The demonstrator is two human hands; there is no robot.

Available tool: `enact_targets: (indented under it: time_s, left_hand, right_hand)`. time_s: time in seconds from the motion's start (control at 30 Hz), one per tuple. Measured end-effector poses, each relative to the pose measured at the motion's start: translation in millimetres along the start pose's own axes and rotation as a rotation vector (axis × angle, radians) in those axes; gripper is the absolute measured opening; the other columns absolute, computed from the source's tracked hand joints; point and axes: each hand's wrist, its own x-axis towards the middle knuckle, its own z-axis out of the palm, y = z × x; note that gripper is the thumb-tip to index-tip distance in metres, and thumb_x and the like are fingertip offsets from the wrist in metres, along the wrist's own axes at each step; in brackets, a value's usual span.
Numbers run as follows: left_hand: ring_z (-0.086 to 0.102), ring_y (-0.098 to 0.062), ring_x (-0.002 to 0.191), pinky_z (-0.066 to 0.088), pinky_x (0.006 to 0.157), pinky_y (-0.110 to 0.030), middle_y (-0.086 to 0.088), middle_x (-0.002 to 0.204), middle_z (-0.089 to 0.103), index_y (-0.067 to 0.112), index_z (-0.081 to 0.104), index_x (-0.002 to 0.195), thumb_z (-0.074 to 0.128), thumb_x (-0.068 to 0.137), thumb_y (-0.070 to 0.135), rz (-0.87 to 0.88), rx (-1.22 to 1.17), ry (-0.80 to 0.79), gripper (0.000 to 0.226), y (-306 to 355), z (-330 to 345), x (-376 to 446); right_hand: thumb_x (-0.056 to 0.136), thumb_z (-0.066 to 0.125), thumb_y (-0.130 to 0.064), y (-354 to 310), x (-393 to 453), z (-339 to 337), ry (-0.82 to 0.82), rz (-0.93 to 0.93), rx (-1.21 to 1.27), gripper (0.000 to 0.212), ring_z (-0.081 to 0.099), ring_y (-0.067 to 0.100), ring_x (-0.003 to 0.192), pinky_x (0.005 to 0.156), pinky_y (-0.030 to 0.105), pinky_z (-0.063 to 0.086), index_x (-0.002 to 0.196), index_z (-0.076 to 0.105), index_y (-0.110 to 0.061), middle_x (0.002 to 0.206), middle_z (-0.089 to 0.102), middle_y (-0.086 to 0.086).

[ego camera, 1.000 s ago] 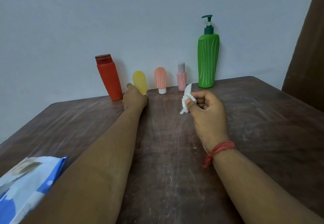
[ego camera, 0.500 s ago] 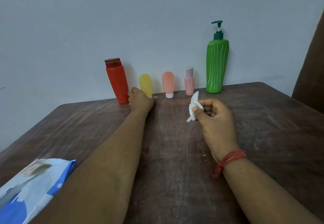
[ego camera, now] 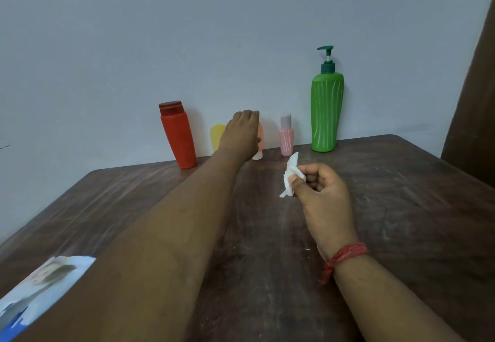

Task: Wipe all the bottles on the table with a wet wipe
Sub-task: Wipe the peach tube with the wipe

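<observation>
Five bottles stand in a row along the far edge of the dark wooden table [ego camera: 401, 207], close against the pale wall [ego camera: 134, 47]. From the left they are a red bottle [ego camera: 178, 135] with a darker cap, leaning slightly, a small yellow tube [ego camera: 216, 134], an orange tube [ego camera: 259, 143] standing on its white cap, a small pink bottle [ego camera: 286, 136] with a greyish cap, and a tall green pump bottle [ego camera: 326, 111]. The left hand [ego camera: 242, 130] reaches out over the row, covering most of the orange tube and part of the yellow one; its fingers curve down over the top of the orange tube, but the back of the hand hides the contact, so whether it actually grips the tube cannot be told. The right hand [ego camera: 321, 194] hovers above the middle of the table, nearer than the bottles, with thumb and forefinger pinching a crumpled white wet wipe [ego camera: 290, 175] that sticks up and hangs down on the thumb side. A red thread band [ego camera: 345, 256] circles the right wrist. At the near left corner lies a blue and white wipes packet [ego camera: 40, 288], partly covered by the left forearm. A brown panel [ego camera: 474, 87] stands at the right edge.
</observation>
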Motion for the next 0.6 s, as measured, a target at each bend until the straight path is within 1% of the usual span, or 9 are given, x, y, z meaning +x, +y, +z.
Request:
enact_targets:
  time_s: [0.07,0.17,0.23,0.3,0.4,0.5,0.57,0.6]
  left_hand:
    - [0.05,-0.035,0.122,0.044,0.097,-0.042,-0.015,0.134,0.054,0.004,0.05,0.133,0.065,0.091,0.013,-0.029,-0.032,-0.055,0.046,-0.4,-1.6,8.0]
    - [0.058,-0.037,0.101,0.048,0.083,-0.044,-0.014,0.117,0.057,0.005,0.055,0.118,0.054,0.088,0.002,-0.112,-0.173,-0.034,0.03,3.2,-4.9,11.1]
    - [0.057,-0.036,0.096,0.046,0.078,-0.04,-0.013,0.112,0.056,0.005,0.057,0.115,0.05,0.089,0.002,-0.12,-0.234,-0.027,0.026,6.2,-6.4,6.8]
    - [0.057,-0.032,0.099,0.042,0.076,-0.033,-0.012,0.113,0.056,0.007,0.059,0.118,0.052,0.091,0.004,-0.111,-0.271,-0.039,0.028,8.9,-11.3,-1.8]
    - [0.058,-0.027,0.101,0.038,0.077,-0.027,-0.011,0.115,0.056,0.013,0.063,0.124,0.058,0.09,0.007,-0.162,-0.338,-0.04,0.035,6.5,-26.5,-23.9]
    - [0.058,-0.022,0.111,0.04,0.087,-0.023,-0.009,0.122,0.062,0.015,0.066,0.125,0.059,0.09,0.007,-0.197,-0.477,-0.069,0.036,6.4,-55.4,-62.3]
    - [0.058,-0.015,0.117,0.042,0.094,-0.02,-0.001,0.129,0.063,0.017,0.065,0.129,0.06,0.093,0.009,-0.211,-0.575,-0.114,0.037,8.1,-80.4,-95.4]
    - [0.058,-0.011,0.115,0.043,0.094,-0.018,0.004,0.128,0.063,0.02,0.063,0.131,0.061,0.094,0.01,-0.223,-0.616,-0.138,0.038,9.0,-92.8,-112.2]
  right_hand:
    - [0.088,0.071,-0.008,0.3,-0.2,-0.1,-0.003,-0.004,0.001,0.02,0.071,0.016,0.082,0.079,0.038,0.059,0.085,0.07,-0.027,0.085,0.074,-0.005]
    - [0.088,0.071,-0.008,0.9,-1.1,1.0,-0.008,0.0,-0.005,0.021,0.071,0.015,0.082,0.079,0.037,0.059,0.084,0.069,-0.029,0.085,0.074,-0.006]
    - [0.088,0.07,-0.008,0.9,-1.6,1.5,-0.01,0.001,0.0,0.021,0.071,0.016,0.082,0.079,0.038,0.059,0.084,0.069,-0.028,0.085,0.074,-0.004]
    - [0.088,0.07,-0.007,-0.2,-1.8,1.4,-0.01,0.003,0.011,0.021,0.071,0.017,0.082,0.08,0.039,0.059,0.084,0.069,-0.028,0.085,0.074,-0.003]
    - [0.088,0.071,-0.008,-3.1,-2.2,1.8,-0.001,0.014,0.024,0.019,0.071,0.016,0.082,0.08,0.039,0.059,0.085,0.069,-0.027,0.084,0.074,-0.005]
    - [0.088,0.071,-0.008,-7.9,-4.9,3.0,0.006,0.022,0.014,0.021,0.071,0.016,0.082,0.081,0.041,0.059,0.084,0.069,-0.028,0.084,0.074,-0.005]
    - [0.088,0.07,-0.007,-12.2,-8.5,4.9,-0.013,0.023,0.005,0.021,0.071,0.017,0.083,0.082,0.042,0.059,0.085,0.068,-0.028,0.085,0.074,-0.003]
    - [0.089,0.07,-0.008,-14.5,-10.6,5.7,-0.035,0.02,-0.008,0.02,0.071,0.018,0.084,0.083,0.042,0.059,0.086,0.068,-0.027,0.086,0.074,-0.002]
